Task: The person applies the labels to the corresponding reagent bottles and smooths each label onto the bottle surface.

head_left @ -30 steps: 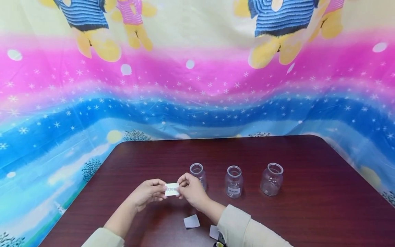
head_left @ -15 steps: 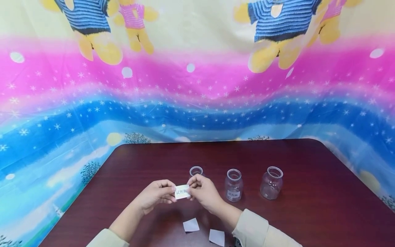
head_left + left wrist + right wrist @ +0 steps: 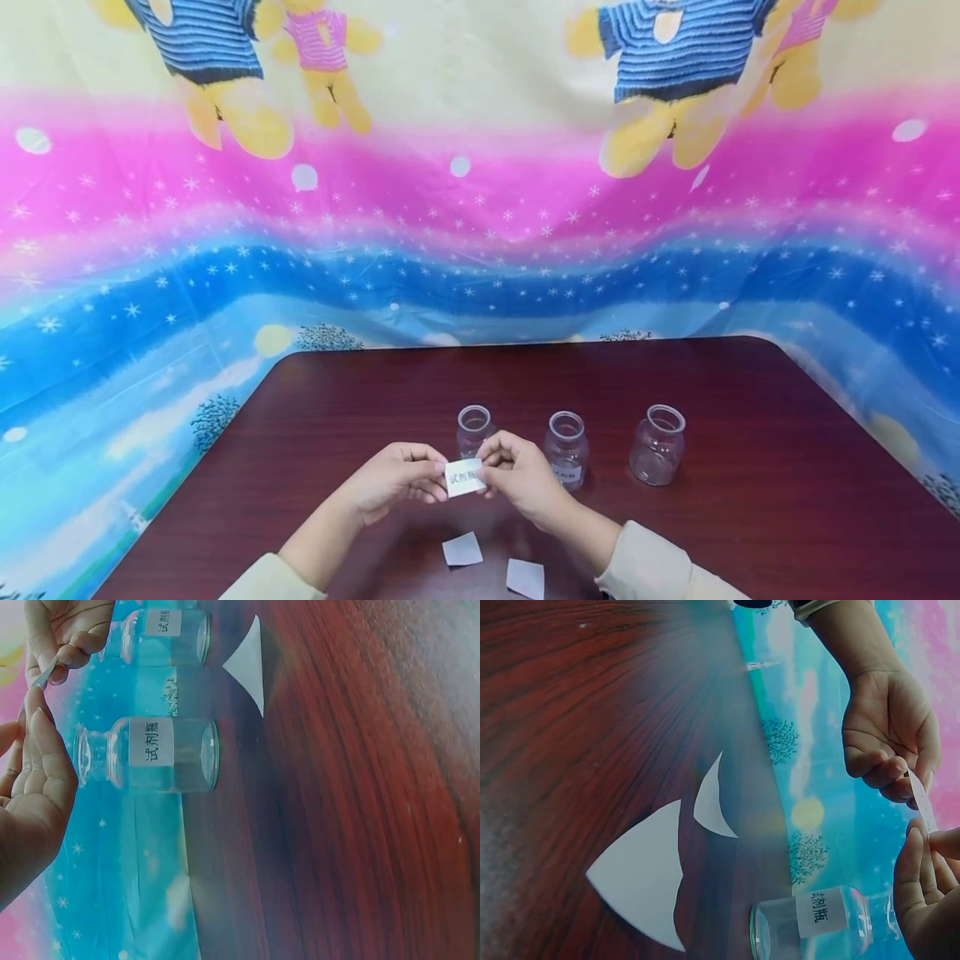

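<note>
A small white label (image 3: 463, 477) printed with dark characters is stretched between both hands above the table. My left hand (image 3: 397, 483) pinches its left edge between thumb and fingers; my right hand (image 3: 528, 479) pinches the right edge. In the right wrist view the label (image 3: 922, 801) appears nearly edge-on. Just behind the hands stands the left glass jar (image 3: 474, 421), partly hidden in the head view; a printed label on its side (image 3: 151, 742) shows in the left wrist view. The middle glass jar (image 3: 567, 450) also carries a label and is partly covered by the right hand.
A third glass jar (image 3: 656, 450) stands at the right, with no label visible on it. Two white paper pieces lie near the front, one left (image 3: 462, 549) and one right (image 3: 526, 578). The dark red table (image 3: 360, 383) ends at a printed cloth (image 3: 480, 250).
Both hands have moved right together, carrying the pinched label from left of the left jar to in front of it. The right paper piece, partly covered by the sleeve before, is now fully visible.
</note>
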`<state>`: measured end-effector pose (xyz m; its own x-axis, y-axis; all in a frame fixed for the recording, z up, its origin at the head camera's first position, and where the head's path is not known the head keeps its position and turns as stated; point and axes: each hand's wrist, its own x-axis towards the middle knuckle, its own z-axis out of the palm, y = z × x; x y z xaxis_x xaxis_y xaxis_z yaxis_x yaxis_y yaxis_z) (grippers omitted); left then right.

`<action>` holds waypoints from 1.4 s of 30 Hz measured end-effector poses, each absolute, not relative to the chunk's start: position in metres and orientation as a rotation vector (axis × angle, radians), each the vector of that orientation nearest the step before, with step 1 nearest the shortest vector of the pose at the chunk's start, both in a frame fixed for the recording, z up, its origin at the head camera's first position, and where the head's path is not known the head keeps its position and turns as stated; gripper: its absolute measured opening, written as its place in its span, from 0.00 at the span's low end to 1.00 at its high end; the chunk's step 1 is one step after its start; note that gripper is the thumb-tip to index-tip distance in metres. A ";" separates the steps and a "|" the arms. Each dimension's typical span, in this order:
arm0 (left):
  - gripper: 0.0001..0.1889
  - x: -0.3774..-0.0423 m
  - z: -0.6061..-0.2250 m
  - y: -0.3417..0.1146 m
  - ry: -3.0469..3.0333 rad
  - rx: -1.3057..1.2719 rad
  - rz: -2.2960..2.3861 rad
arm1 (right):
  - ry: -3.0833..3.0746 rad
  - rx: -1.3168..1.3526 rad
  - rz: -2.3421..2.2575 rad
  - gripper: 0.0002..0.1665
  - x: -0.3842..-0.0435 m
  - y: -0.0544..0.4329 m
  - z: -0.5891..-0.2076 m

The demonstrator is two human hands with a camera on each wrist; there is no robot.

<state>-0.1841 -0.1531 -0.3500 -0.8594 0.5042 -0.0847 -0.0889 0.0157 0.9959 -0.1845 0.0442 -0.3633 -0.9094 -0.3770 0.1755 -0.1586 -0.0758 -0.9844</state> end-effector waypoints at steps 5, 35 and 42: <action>0.06 -0.184 -0.351 -0.150 1.850 0.453 1.887 | 2.027 -0.600 -2.113 0.09 -0.182 0.051 -0.363; 0.15 -0.185 -0.362 -0.110 1.817 0.549 1.862 | 1.992 -0.549 -2.133 0.11 -0.169 0.088 -0.373; 0.15 -0.186 -0.364 -0.100 1.825 0.593 1.862 | 2.143 -0.457 -2.115 0.10 -0.169 0.093 -0.375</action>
